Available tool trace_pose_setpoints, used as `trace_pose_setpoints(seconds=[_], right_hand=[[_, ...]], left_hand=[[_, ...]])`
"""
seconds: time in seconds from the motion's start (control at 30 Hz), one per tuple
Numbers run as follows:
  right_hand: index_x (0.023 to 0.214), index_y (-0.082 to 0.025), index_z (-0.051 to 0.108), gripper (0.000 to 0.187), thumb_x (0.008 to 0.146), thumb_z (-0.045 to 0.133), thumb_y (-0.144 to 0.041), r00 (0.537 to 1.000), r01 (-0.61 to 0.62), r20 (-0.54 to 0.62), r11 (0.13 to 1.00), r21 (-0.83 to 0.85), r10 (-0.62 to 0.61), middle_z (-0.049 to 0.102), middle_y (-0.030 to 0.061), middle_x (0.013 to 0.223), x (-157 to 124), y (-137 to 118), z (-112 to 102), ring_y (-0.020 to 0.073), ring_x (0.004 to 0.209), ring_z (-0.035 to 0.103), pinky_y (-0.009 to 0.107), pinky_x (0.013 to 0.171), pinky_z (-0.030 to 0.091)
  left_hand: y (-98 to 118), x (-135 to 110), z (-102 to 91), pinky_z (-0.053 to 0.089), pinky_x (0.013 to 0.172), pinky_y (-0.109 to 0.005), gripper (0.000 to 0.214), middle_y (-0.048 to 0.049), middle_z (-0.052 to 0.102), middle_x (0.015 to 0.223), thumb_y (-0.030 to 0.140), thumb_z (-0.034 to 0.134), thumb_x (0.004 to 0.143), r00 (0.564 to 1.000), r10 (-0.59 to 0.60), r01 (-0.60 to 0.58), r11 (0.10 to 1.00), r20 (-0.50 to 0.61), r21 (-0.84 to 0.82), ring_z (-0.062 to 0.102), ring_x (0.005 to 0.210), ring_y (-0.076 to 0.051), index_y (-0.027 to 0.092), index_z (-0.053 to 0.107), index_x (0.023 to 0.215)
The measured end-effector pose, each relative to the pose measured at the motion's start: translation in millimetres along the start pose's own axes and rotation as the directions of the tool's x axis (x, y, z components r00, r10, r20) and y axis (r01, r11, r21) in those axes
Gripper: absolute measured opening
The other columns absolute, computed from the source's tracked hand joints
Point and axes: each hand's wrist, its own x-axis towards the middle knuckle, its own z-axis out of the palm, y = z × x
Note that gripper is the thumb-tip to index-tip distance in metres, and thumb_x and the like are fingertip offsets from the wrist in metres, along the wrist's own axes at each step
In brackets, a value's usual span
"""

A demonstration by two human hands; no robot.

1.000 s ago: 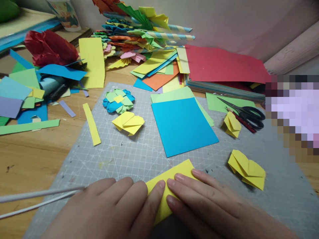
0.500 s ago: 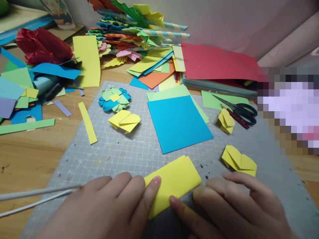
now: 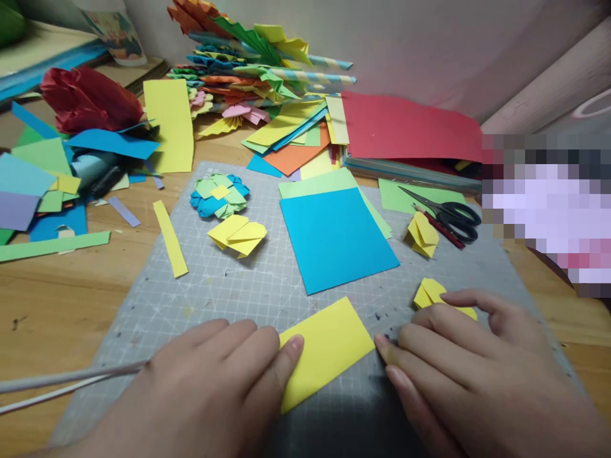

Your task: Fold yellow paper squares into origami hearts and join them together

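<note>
A yellow rectangle of paper (image 3: 329,356) lies flat and aslant on the grey cutting mat (image 3: 243,299), which covers much of the wooden worktop (image 3: 62,305). Take that paper as the dial's middle, twelve pointing away from the person. The left hand (image 3: 224,375) is at nine o'clock, its fingers bent and pressed together, its thumb lying on the paper's near-left part; whether a finger grips beneath cannot be told. The right hand (image 3: 458,369) is at three o'clock, fingers bent and loosely spread, one fingertip at or just beside the paper's right corner, pinching nothing visible.

Towards twelve lies a blue square (image 3: 338,242) over light green sheets (image 3: 310,183). At two, the right hand partly hides a folded yellow piece (image 3: 424,292). Between one and two are a second yellow piece (image 3: 422,235) and black scissors (image 3: 456,216). Between ten and eleven, a third yellow piece (image 3: 238,236) sits just before a blue-and-green paper flower (image 3: 210,186). A yellow strip (image 3: 170,238) lies at ten.
</note>
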Motion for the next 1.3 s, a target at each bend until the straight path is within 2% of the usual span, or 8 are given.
trace_pose_setpoints(seconds=[0.13,0.23,0.37,0.53,0.63,0.83,1.1,1.3], right_hand=[[0.061,-0.022,0.053,0.032,0.088,0.037,-0.018,0.994,0.032,-0.107,0.998,0.045,-0.027,0.054,-0.0001,0.057,5,1,-2,0.0168,0.060,0.051,0.040,0.073,0.035],[0.068,-0.021,0.059,0.028,0.088,0.039,-0.015,0.997,0.077,-0.022,0.989,0.127,-0.075,0.059,0.0009,0.066,6,-1,-3,0.0150,0.063,0.052,0.034,0.070,0.039],[0.066,-0.020,0.060,0.028,0.084,0.041,-0.009,0.985,0.079,0.129,0.970,0.232,-0.111,0.057,0.0015,0.066,6,-5,-2,0.0151,0.064,0.050,0.030,0.062,0.039],[0.067,-0.018,0.061,0.030,0.086,0.041,-0.008,0.988,0.092,0.098,0.968,0.232,-0.117,0.056,0.0030,0.067,4,-9,-3,0.0161,0.067,0.049,0.031,0.066,0.038],[0.068,-0.016,0.062,0.032,0.089,0.040,-0.008,0.991,0.098,0.069,0.970,0.223,-0.116,0.056,0.0039,0.066,4,-10,-4,0.0169,0.068,0.048,0.032,0.065,0.037],[0.069,-0.015,0.064,0.030,0.090,0.043,-0.009,0.982,0.167,0.058,0.966,0.197,-0.182,0.056,0.0039,0.067,5,-8,-6,0.0176,0.066,0.045,0.034,0.064,0.033],[0.063,-0.016,0.060,0.029,0.087,0.046,-0.008,0.976,0.181,0.088,0.968,0.176,-0.198,0.054,0.0031,0.066,4,-8,-6,0.0171,0.064,0.042,0.035,0.062,0.029],[0.064,-0.017,0.059,0.022,0.080,0.049,-0.006,0.965,0.181,0.156,0.965,0.189,-0.212,0.055,0.0032,0.069,3,-7,-5,0.0157,0.065,0.044,0.034,0.065,0.031]], left_hand=[[-2,8,2.3,0.035,0.056,-0.028,0.021,0.0013,0.059,0.069,0.012,0.045,0.084,0.997,-0.011,0.006,0.998,-0.072,-0.064,0.049,0.060,-0.015,0.024,0.062,0.084],[-1,13,1.7,0.039,0.064,-0.030,0.016,0.0012,0.061,0.074,0.014,0.050,0.083,0.996,0.020,-0.028,0.995,-0.082,-0.098,0.052,0.067,-0.016,0.024,0.063,0.085],[5,22,-1.3,0.041,0.071,-0.029,0.013,0.0048,0.064,0.082,0.020,0.058,0.081,0.997,0.072,-0.077,0.981,-0.033,-0.177,0.055,0.076,-0.015,0.027,0.062,0.090],[17,27,-5.5,0.039,0.071,-0.029,0.012,0.0072,0.065,0.081,0.031,0.062,0.079,0.990,0.135,-0.130,0.985,0.041,-0.117,0.055,0.074,-0.015,0.027,0.062,0.091],[20,23,-6.9,0.038,0.073,-0.031,0.014,0.0081,0.067,0.084,0.029,0.051,0.086,0.985,0.173,-0.173,0.983,-0.003,-0.055,0.056,0.075,-0.014,0.027,0.063,0.094],[23,9,-8.1,0.037,0.076,-0.030,0.038,0.0081,0.068,0.088,0.018,0.028,0.096,0.961,0.231,-0.213,0.969,-0.154,0.124,0.054,0.080,-0.012,0.026,0.064,0.091],[21,4,-5.8,0.034,0.085,-0.028,0.045,0.0050,0.062,0.085,0.015,0.026,0.099,0.906,0.308,-0.255,0.945,-0.289,0.207,0.050,0.083,-0.012,0.022,0.064,0.075],[14,-19,2.4,0.034,0.091,-0.032,0.030,0.0060,0.064,0.092,0.020,0.037,0.098,0.943,0.208,-0.187,0.977,-0.260,0.103,0.055,0.084,-0.013,0.025,0.066,0.091]])
